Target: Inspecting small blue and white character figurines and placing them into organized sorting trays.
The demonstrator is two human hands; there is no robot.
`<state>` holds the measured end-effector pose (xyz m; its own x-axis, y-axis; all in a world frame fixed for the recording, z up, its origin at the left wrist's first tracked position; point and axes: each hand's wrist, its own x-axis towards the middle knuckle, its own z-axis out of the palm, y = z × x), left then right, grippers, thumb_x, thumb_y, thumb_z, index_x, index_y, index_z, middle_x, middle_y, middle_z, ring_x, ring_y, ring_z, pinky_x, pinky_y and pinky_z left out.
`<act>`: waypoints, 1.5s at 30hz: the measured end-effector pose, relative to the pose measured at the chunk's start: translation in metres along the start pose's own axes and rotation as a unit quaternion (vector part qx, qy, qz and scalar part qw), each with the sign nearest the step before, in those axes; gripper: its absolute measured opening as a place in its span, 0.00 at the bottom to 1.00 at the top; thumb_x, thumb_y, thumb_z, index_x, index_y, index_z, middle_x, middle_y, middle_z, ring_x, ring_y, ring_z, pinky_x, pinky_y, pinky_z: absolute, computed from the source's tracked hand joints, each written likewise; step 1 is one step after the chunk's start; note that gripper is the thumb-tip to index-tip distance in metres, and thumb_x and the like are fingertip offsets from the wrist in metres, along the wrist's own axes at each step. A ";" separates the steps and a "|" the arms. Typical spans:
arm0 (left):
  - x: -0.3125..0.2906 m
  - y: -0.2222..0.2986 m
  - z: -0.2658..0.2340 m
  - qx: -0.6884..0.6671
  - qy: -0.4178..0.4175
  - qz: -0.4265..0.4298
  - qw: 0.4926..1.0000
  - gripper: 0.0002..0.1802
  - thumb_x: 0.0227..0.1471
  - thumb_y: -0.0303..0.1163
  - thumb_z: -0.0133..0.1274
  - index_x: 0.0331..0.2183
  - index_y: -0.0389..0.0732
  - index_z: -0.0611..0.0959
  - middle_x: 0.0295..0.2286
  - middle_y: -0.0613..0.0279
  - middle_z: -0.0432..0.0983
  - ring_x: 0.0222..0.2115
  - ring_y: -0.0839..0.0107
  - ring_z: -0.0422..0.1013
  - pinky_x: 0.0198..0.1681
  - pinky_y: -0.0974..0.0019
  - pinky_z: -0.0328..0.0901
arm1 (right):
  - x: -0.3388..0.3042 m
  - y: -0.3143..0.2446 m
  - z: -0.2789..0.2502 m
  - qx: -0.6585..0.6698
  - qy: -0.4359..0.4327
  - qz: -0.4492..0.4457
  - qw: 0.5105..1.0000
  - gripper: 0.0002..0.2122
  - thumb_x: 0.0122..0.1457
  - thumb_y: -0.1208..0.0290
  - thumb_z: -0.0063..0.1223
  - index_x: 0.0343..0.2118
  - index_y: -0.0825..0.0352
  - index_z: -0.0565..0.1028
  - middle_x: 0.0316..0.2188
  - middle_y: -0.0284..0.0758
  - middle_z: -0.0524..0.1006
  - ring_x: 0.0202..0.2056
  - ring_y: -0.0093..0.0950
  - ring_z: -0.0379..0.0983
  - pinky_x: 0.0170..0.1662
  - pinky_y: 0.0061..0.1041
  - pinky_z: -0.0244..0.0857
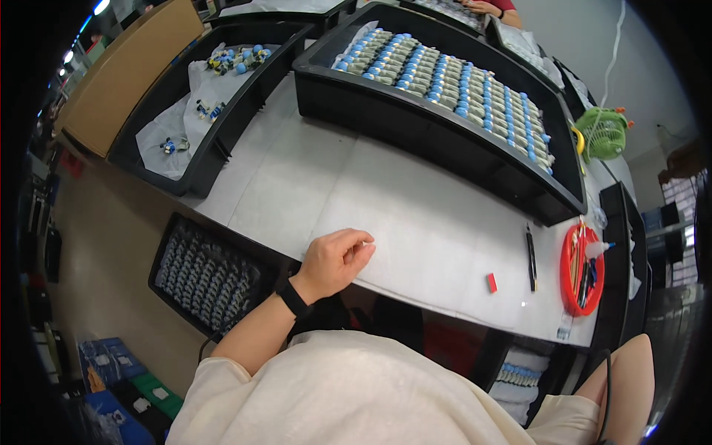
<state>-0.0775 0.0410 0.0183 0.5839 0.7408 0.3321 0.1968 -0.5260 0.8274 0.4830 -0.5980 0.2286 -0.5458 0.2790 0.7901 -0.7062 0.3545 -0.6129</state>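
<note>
My left hand (334,261) hovers over or rests at the front edge of the white-covered table (386,200); I cannot tell which. Its fingers are curled toward the thumb, and whatever may lie between them is hidden. A black band (294,299) circles that wrist. Of my right side only a bent bare arm (627,374) shows at the lower right, and the hand itself is out of view. Nearest the right side are a small red block (492,282) and a slim black pen-like tool (531,259), both lying on the table.
A large black tray (445,126) holds rows of small blue-and-grey figures (445,78). At left, another black tray (211,159) has loose figures on white sheeting, beside a cardboard box (126,81). A red basket (569,293) holds tools. Low left sits a crate (215,319); a green fan (604,133) stands right.
</note>
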 end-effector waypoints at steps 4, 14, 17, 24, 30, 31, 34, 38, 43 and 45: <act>-0.002 -0.005 -0.003 -0.011 0.034 -0.012 0.999 0.08 0.47 0.30 0.50 0.27 0.35 0.77 0.18 0.60 0.72 0.14 0.74 0.64 0.19 0.73 0.60 | 0.005 0.009 0.090 -0.041 0.021 -0.008 0.999 0.14 0.47 0.74 0.49 0.36 0.72 0.63 0.32 0.44 0.62 0.33 0.32 0.66 0.33 0.32 0.62; -0.006 -0.015 0.003 -0.026 0.038 -0.046 0.998 0.10 0.49 0.32 0.49 0.28 0.33 0.77 0.16 0.68 0.69 0.16 0.82 0.62 0.20 0.77 0.58 | -0.009 0.061 0.264 -0.113 0.089 -0.059 0.988 0.10 0.48 0.75 0.47 0.33 0.72 0.65 0.29 0.42 0.64 0.31 0.31 0.67 0.32 0.30 0.62; -0.006 -0.019 0.005 -0.037 0.044 -0.037 0.998 0.10 0.49 0.32 0.49 0.28 0.33 0.77 0.16 0.67 0.69 0.17 0.83 0.62 0.21 0.78 0.58 | -0.013 0.067 0.261 -0.113 0.090 -0.070 0.987 0.09 0.48 0.75 0.47 0.32 0.71 0.65 0.28 0.41 0.65 0.30 0.31 0.67 0.31 0.30 0.62; -0.003 -0.010 0.008 -0.038 0.037 -0.041 0.998 0.10 0.48 0.32 0.49 0.28 0.33 0.77 0.17 0.65 0.70 0.17 0.81 0.63 0.21 0.77 0.59 | 0.019 0.077 0.233 -0.120 0.099 -0.074 0.985 0.06 0.49 0.76 0.45 0.30 0.71 0.67 0.26 0.39 0.66 0.28 0.30 0.68 0.30 0.29 0.62; -0.007 -0.010 0.001 -0.021 0.049 -0.026 0.998 0.10 0.48 0.32 0.49 0.27 0.33 0.77 0.17 0.64 0.71 0.16 0.80 0.63 0.20 0.76 0.58 | 0.071 0.150 0.140 -0.115 0.107 -0.095 0.983 0.04 0.49 0.77 0.44 0.28 0.70 0.68 0.24 0.38 0.67 0.27 0.29 0.68 0.29 0.28 0.63; -0.006 -0.004 0.000 -0.011 0.043 -0.031 0.999 0.10 0.48 0.31 0.49 0.27 0.34 0.77 0.17 0.63 0.71 0.16 0.79 0.63 0.20 0.76 0.58 | 0.086 0.165 0.123 -0.116 0.111 -0.096 0.982 0.04 0.49 0.77 0.44 0.28 0.70 0.68 0.24 0.38 0.67 0.27 0.29 0.68 0.29 0.27 0.63; 0.002 0.003 0.011 -0.001 0.033 -0.012 0.999 0.09 0.48 0.31 0.50 0.27 0.34 0.77 0.18 0.62 0.71 0.16 0.78 0.63 0.20 0.76 0.58 | 0.126 0.211 0.070 -0.127 0.116 -0.104 0.980 0.04 0.49 0.77 0.44 0.27 0.70 0.69 0.23 0.37 0.68 0.26 0.28 0.68 0.28 0.27 0.63; -0.010 -0.007 0.003 -0.009 0.041 -0.022 0.999 0.08 0.47 0.30 0.50 0.27 0.35 0.77 0.19 0.62 0.71 0.16 0.77 0.63 0.19 0.75 0.58 | 0.166 0.272 -0.045 -0.088 0.118 -0.124 0.981 0.04 0.50 0.77 0.43 0.26 0.70 0.70 0.21 0.36 0.69 0.25 0.28 0.69 0.27 0.26 0.63; -0.002 0.001 0.002 0.019 0.036 0.000 0.999 0.06 0.46 0.28 0.50 0.26 0.35 0.77 0.18 0.61 0.71 0.15 0.74 0.63 0.19 0.74 0.58 | 0.221 0.321 -0.134 -0.106 0.137 -0.137 0.975 0.05 0.50 0.78 0.42 0.24 0.69 0.71 0.20 0.35 0.70 0.24 0.27 0.69 0.27 0.26 0.63; 0.001 0.000 0.003 0.015 0.037 0.007 0.999 0.06 0.46 0.28 0.51 0.26 0.35 0.77 0.18 0.60 0.71 0.14 0.74 0.63 0.18 0.74 0.58 | 0.232 0.322 -0.142 -0.131 0.142 -0.137 0.972 0.05 0.50 0.78 0.41 0.24 0.69 0.71 0.19 0.35 0.70 0.24 0.27 0.69 0.26 0.25 0.63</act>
<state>-0.0745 0.0405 0.0168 0.5271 0.7618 0.3766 0.2136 -0.5478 0.8089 0.1927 -0.2927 0.2136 -0.1811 0.3639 0.9136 -0.6472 0.6554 -0.3893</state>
